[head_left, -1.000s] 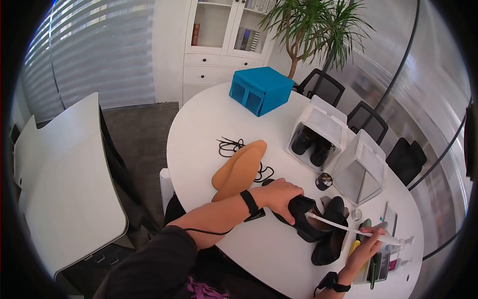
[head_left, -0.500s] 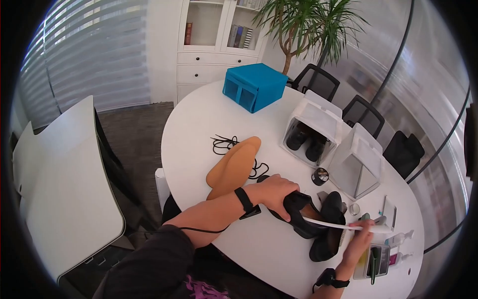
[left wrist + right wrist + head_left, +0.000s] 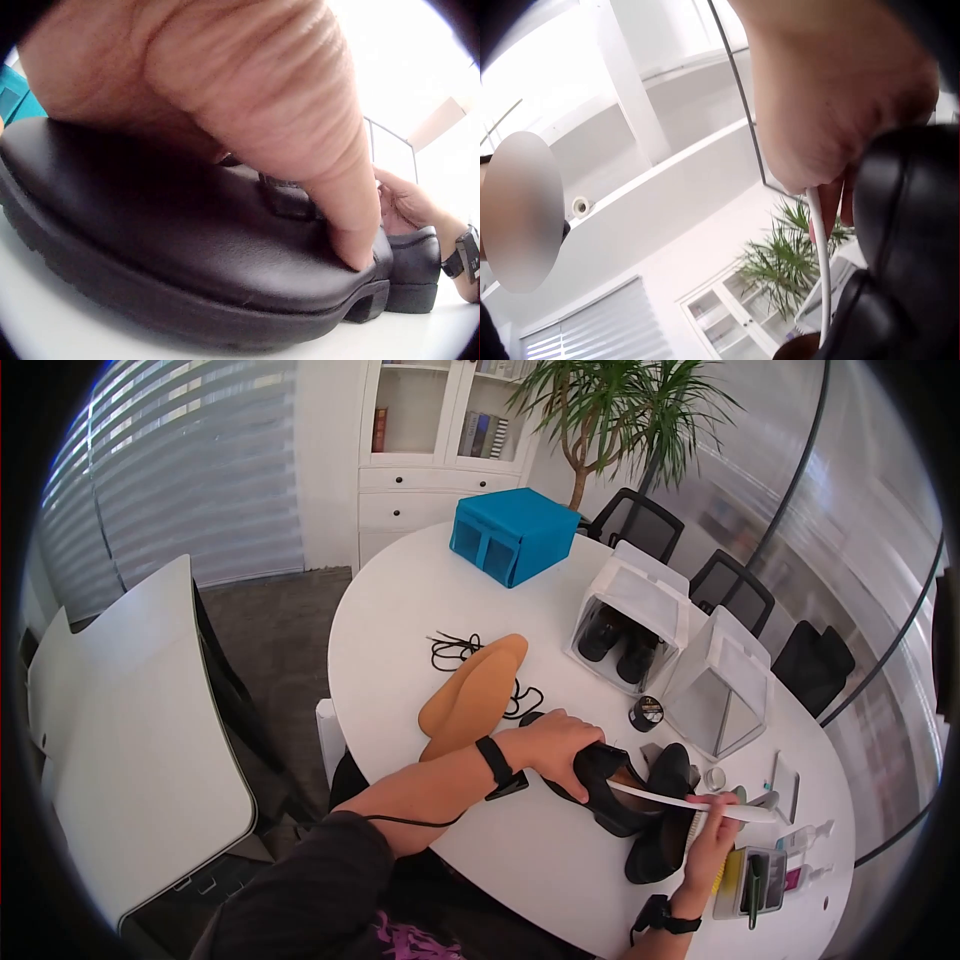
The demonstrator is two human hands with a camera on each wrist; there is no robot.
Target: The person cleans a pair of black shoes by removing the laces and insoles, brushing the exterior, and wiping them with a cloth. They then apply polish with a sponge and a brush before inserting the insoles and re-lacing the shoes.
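Note:
My left hand (image 3: 562, 748) grips a black leather shoe (image 3: 620, 822) over its instep, thumb down along the side. In the left wrist view, that shoe's toe and thick sole rest on the white table. My right hand (image 3: 712, 835) holds a long white tool (image 3: 655, 797), thin along its shaft and wider at the hand's end. Its thin end runs into the shoe's opening and is hidden there. The white shaft (image 3: 823, 255) also comes down from the fingers in the right wrist view. A second black shoe (image 3: 655, 857) lies just beyond, beside the first.
Tan insoles (image 3: 480, 690) and black laces (image 3: 450, 650) lie left of the shoes. Behind stand a black jar (image 3: 647, 713), clear shoe boxes (image 3: 712, 705), one with black shoes inside, and a blue box (image 3: 530, 525). At the right are a grey caddy (image 3: 768, 905) and bottles (image 3: 800, 838).
My right hand has moved left toward the shoe, and less of the white tool shows outside it. The tool lies flatter than before. My left hand keeps its grip.

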